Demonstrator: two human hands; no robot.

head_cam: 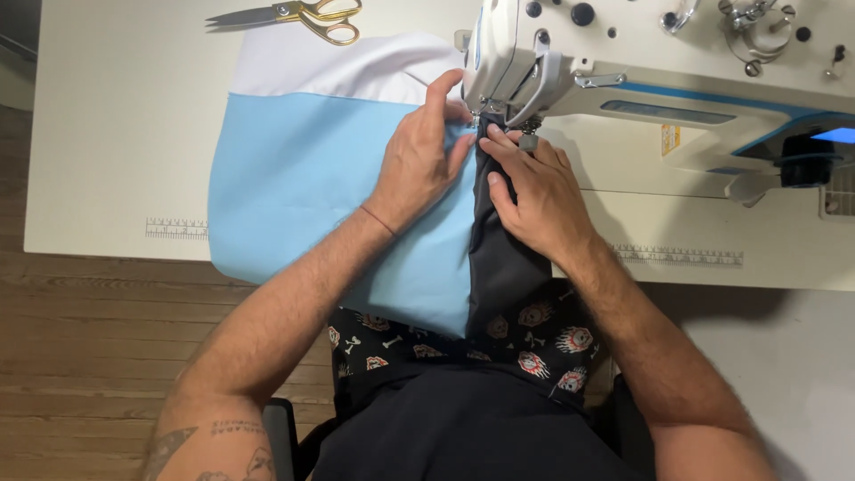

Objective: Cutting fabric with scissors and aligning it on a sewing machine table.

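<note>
Step in hand, as judged: feeding a seam under the needle of the white sewing machine. Left hand, grip released, lies flat on the light blue fabric. Right hand presses the dark fabric strip, fingers spread, grasping nothing. Both cloths lie on the counter. Gold-handled scissors at the far edge; small yellow label on the machine base.

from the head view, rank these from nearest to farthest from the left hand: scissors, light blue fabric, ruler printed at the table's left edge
1. light blue fabric, directly under the left hand, touching it.
2. scissors, up at the table's far edge, above the white fabric.
3. printed ruler, at the near left table edge; close to the scissors' distance, slightly farther.
</note>
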